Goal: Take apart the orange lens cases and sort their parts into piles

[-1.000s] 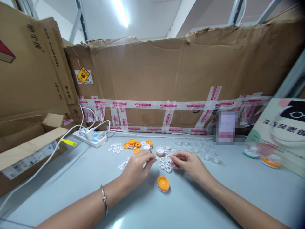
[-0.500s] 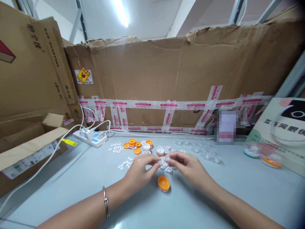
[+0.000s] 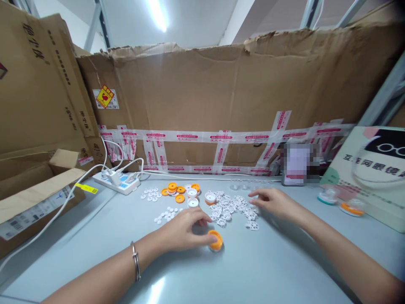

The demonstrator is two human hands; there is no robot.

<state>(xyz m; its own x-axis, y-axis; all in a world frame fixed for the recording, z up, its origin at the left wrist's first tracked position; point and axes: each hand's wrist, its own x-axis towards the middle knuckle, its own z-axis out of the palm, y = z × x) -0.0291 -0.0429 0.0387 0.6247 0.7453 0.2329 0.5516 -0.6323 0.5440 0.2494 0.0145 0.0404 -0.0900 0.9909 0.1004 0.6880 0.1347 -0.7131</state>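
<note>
My left hand (image 3: pixel 186 229) is open, its thumb over the near edge of a round orange piece (image 3: pixel 216 241) with a clear base. My right hand (image 3: pixel 272 202) is open above the right side of a pile of white patterned pieces (image 3: pixel 232 206), over the clear round pieces, which it partly hides. A white and orange round piece (image 3: pixel 210 198) stands at the pile's back left. Further left are orange discs (image 3: pixel 180 198) and white round cups (image 3: pixel 192 193). Small white pieces (image 3: pixel 167 214) lie beyond my left hand, with more white discs (image 3: pixel 151 194) behind them.
A power strip (image 3: pixel 116 181) with white cables sits at the back left, beside an open cardboard box (image 3: pixel 38 202). A large carton (image 3: pixel 196 97) walls off the back. At right are a phone (image 3: pixel 295 164), a printed box (image 3: pixel 370 177) and two clear-topped pieces (image 3: pixel 352 208).
My hands have moved apart. The left has come down to the orange piece, and the right has moved away to the right. The small clear item between them no longer shows.
</note>
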